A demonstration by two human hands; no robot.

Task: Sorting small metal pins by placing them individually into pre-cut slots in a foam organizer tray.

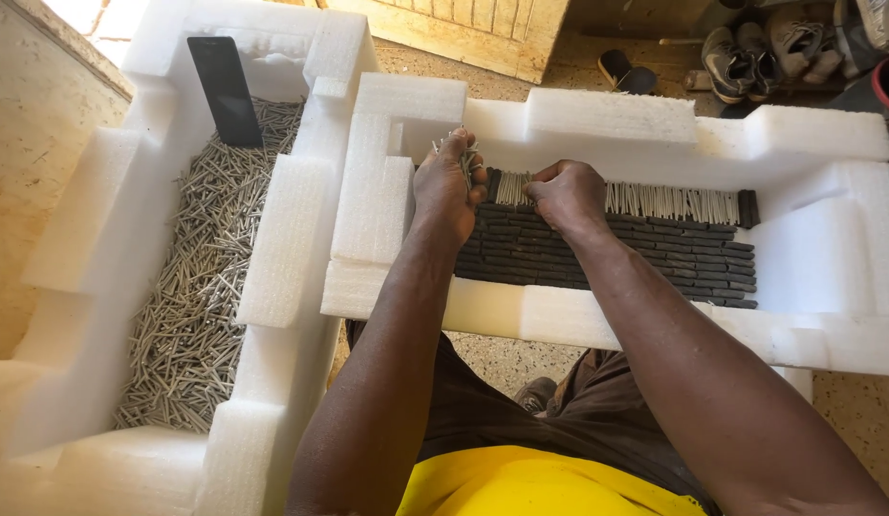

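My left hand (446,188) grips a small bunch of thin metal pins (466,156) at the left end of the white foam tray (607,119) in front of me. My right hand (566,194) is closed, fingers pinched on the row of upright pale pins (655,201) along the tray's back. Below both hands lie rows of dark strips (645,253) filling the tray's bottom.
A second white foam box (292,229) on the left holds a big heap of loose metal pins (201,277) and a black phone (225,91) leaning upright. Shoes (760,48) and a wooden board (464,29) lie beyond. My knees are under the tray.
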